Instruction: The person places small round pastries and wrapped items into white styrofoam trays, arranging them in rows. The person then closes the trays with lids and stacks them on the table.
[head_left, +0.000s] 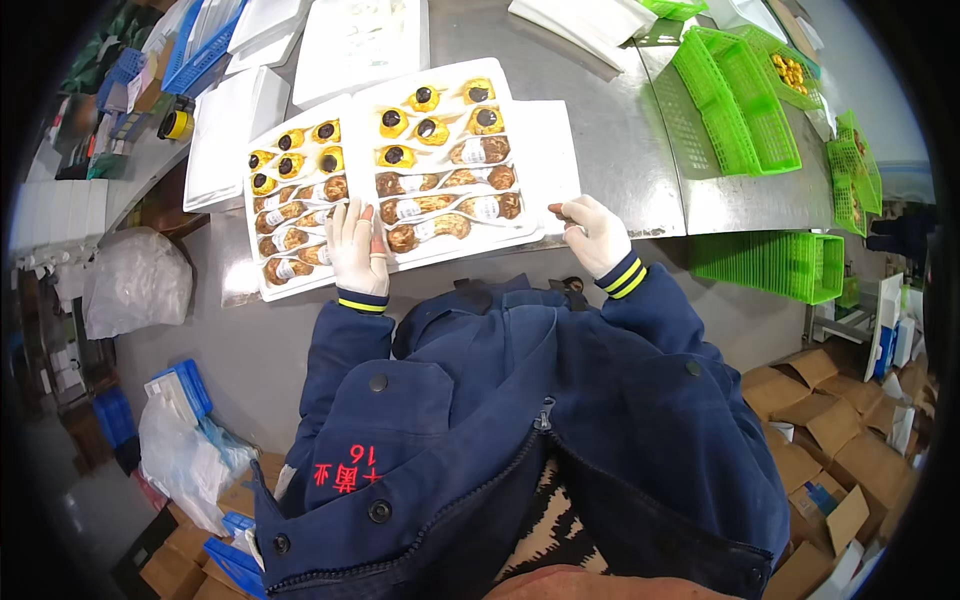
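Two white foam trays lie side by side at the front edge of a steel table: a left tray (282, 291) and a right tray (525, 225). Both hold brown mushrooms (450, 227) with white labels and, farther back, yellow items with dark round tops (426, 99). In a white glove with bare fingertips, my left hand (358, 247) rests over the inner edges of the trays, fingers apart. My right hand (596, 234), gloved the same way, is curled beside a white sheet or lid (551, 150) at the right tray; whether it grips anything is unclear.
White foam lids (225, 142) and another white foam tray (360, 45) lie behind and left. Green plastic baskets (739, 105) stand on the table at the right, with a nested stack of green baskets (765, 266) below the edge. Cardboard boxes (832, 435) fill the lower right.
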